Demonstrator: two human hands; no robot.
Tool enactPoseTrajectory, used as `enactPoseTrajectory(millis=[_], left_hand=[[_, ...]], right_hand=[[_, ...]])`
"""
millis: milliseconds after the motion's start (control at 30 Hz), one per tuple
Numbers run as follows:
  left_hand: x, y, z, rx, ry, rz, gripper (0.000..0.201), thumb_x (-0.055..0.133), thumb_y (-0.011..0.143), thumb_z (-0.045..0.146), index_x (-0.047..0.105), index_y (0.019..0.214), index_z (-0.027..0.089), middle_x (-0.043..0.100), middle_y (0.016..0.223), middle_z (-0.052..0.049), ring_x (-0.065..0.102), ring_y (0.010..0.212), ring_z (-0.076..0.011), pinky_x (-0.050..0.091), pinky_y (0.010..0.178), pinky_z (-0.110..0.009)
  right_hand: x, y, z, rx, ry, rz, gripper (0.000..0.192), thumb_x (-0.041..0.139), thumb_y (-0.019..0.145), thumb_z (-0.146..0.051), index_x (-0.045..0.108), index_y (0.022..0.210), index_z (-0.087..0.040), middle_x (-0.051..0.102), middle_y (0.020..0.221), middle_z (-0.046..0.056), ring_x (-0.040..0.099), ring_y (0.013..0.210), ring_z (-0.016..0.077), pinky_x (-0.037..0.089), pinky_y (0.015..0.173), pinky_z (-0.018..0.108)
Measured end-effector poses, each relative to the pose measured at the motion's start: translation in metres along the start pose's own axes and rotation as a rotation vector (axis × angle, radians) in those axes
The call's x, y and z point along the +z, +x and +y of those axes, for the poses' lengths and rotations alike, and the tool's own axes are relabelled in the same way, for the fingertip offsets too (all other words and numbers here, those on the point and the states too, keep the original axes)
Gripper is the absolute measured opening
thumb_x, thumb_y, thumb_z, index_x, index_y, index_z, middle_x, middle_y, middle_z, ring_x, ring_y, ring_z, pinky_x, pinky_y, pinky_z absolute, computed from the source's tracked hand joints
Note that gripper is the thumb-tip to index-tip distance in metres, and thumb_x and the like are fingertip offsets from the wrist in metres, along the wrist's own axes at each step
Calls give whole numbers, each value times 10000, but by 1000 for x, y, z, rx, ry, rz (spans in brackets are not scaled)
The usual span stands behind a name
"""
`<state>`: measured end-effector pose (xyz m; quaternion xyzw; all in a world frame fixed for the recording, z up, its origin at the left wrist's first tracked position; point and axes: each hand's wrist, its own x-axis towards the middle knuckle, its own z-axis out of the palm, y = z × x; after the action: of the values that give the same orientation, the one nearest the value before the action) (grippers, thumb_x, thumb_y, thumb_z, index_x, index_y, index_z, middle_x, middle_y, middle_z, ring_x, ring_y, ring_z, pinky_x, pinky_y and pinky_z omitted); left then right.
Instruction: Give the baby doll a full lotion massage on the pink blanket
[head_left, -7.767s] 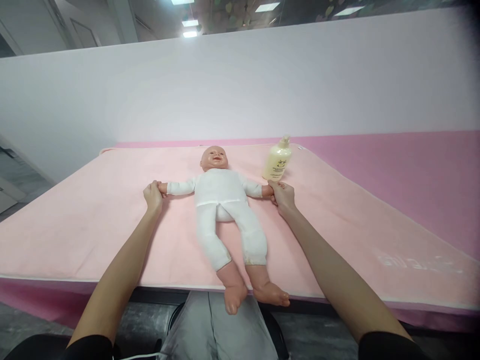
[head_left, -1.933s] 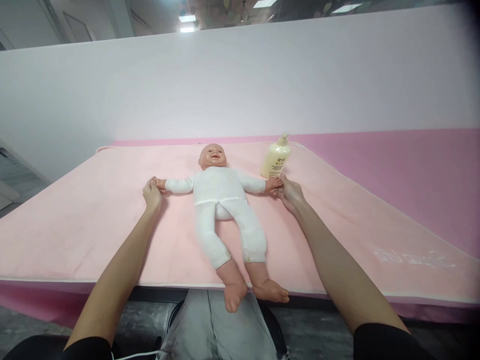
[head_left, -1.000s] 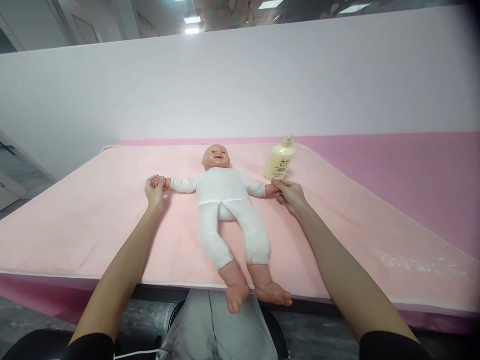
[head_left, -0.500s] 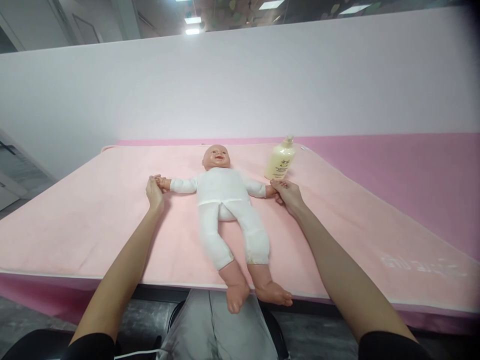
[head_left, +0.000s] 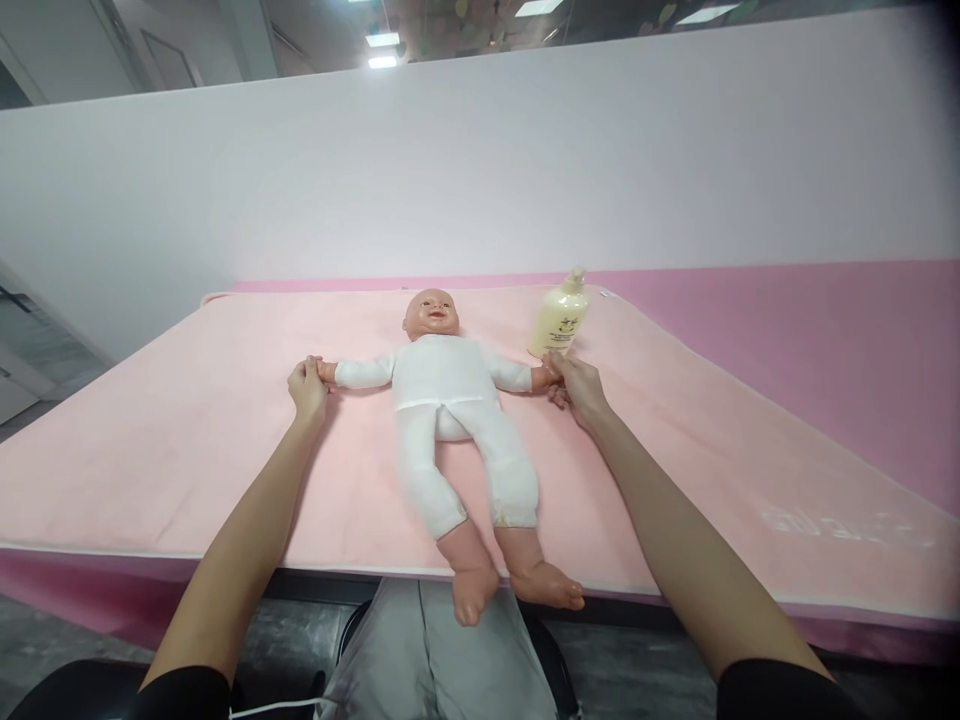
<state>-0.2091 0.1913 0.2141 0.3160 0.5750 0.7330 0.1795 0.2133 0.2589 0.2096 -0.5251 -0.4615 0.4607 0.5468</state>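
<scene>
A baby doll (head_left: 450, 400) in white clothes lies on its back on a pale pink towel (head_left: 187, 440), head away from me, arms spread out to the sides. My left hand (head_left: 307, 388) grips the doll's hand on the left side. My right hand (head_left: 576, 385) grips the doll's other hand on the right side. The doll's bare feet hang over the near edge of the towel.
A cream pump bottle (head_left: 559, 317) stands upright on the towel just beyond my right hand. The towel covers a darker pink table (head_left: 825, 340) against a white wall. My grey-clad legs and a chair show below the near edge.
Both hands keep their hold on the doll's hands with small shifts; the doll's arms stay spread, and the view has wobbled slightly.
</scene>
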Motion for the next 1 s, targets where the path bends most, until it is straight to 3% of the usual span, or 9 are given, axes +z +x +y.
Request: enactPoseTrajectory(millis=[167, 367, 533, 667, 800, 933, 1000], left_hand=[[4, -7, 10, -43, -29, -14, 356, 469, 880, 485, 577, 939, 151, 603, 781, -21, 428, 388, -44, 438, 407, -219], [6, -8, 10, -59, -29, -39, 394, 710, 719, 297, 560, 1066, 185, 613, 940, -35, 515, 478, -42, 481, 447, -197], [1, -3, 7, -79, -43, -68, 234, 594, 797, 293, 597, 980, 149, 643, 812, -36, 516, 442, -64, 478, 439, -214], [1, -4, 9, -52, 22, -67, 321, 425, 895, 389, 603, 967, 131, 561, 558, 10, 484, 352, -93, 461, 423, -237], [4, -6, 10, -67, -56, -36, 397, 396, 902, 466, 600, 950, 129, 648, 740, -54, 477, 363, -73, 478, 433, -255], [4, -4, 8, -37, -73, -45, 340, 627, 777, 416, 604, 988, 150, 663, 930, -71, 543, 500, -69, 501, 487, -225], [3, -3, 6, 10, -24, -27, 322, 658, 747, 369, 614, 985, 157, 660, 913, -58, 578, 562, -88, 502, 496, -215]], right_hand=[[-1, 0, 2, -39, -70, 8, 257, 689, 756, -365, 572, 841, -152, 487, 369, -40, 406, 256, 100, 287, 256, 174], [0, -2, -3, 8, -12, 82, 186, 583, 838, -332, 510, 763, -178, 461, 347, -46, 436, 253, 125, 296, 242, 181], [3, -4, -6, 12, 34, 50, 226, 607, 808, -366, 495, 742, -181, 487, 388, -36, 479, 290, 137, 326, 241, 197], [3, -4, -5, -17, -25, 37, 236, 700, 711, -328, 567, 823, -169, 500, 395, -45, 458, 281, 125, 324, 248, 193], [1, -4, -3, 0, -75, 106, 157, 621, 759, -317, 572, 791, -171, 439, 336, -58, 425, 251, 125, 283, 243, 184], [1, -5, -4, -10, -45, 92, 187, 611, 787, -349, 552, 759, -174, 432, 339, -55, 414, 248, 118, 274, 242, 183], [1, -5, -5, 1, -15, 73, 237, 628, 784, -391, 539, 745, -175, 447, 364, -47, 434, 268, 120, 286, 243, 188]])
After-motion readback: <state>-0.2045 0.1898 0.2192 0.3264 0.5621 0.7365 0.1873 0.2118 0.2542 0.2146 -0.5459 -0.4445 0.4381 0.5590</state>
